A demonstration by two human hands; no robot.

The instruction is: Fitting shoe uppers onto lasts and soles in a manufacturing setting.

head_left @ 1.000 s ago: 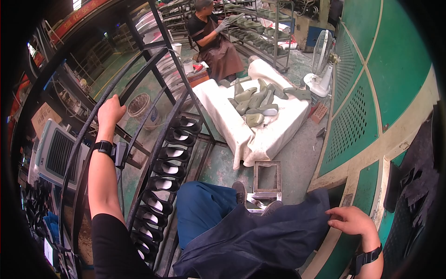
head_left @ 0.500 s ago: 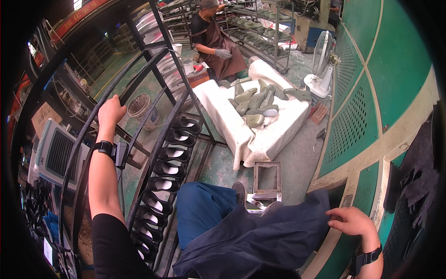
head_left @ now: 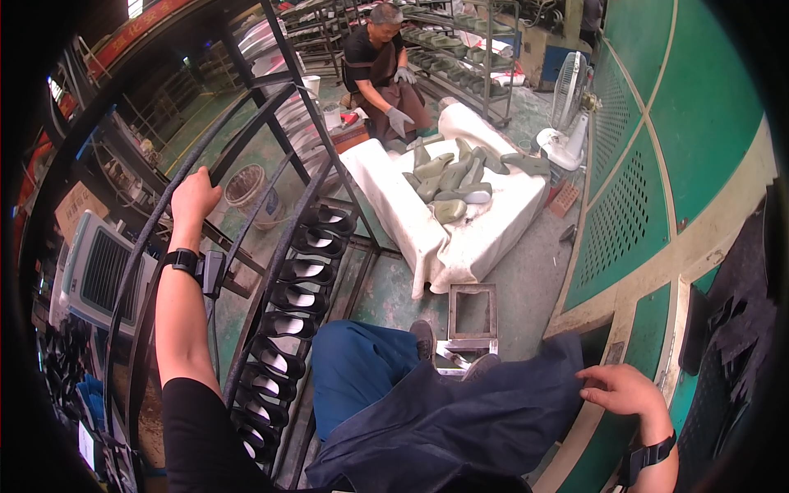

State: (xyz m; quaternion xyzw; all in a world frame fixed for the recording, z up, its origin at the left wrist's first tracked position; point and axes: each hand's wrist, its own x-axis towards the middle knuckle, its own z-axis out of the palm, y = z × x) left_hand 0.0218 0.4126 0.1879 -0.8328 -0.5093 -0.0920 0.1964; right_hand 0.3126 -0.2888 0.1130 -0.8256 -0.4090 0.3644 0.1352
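Note:
My left hand is closed round the upper black bar of a metal rack. Below it, a row of black shoe uppers with white insoles hangs along the rack's lower rail. On the other side, my right hand has its fingers stretched out and a little apart, at the edge of the dark blue apron over my lap. The fingertips seem to brush the cloth; nothing shows held in them. Blue trousers show on my left leg.
A white-draped table ahead bears a pile of green shoe lasts. Behind it sits a gloved co-worker. A fan and a green perforated machine panel stand right. A metal frame stool and a bucket stand lower.
The co-worker has turned toward the table, head lowered, and one gloved hand now reaches down toward the table's edge. My hands have stayed where they were.

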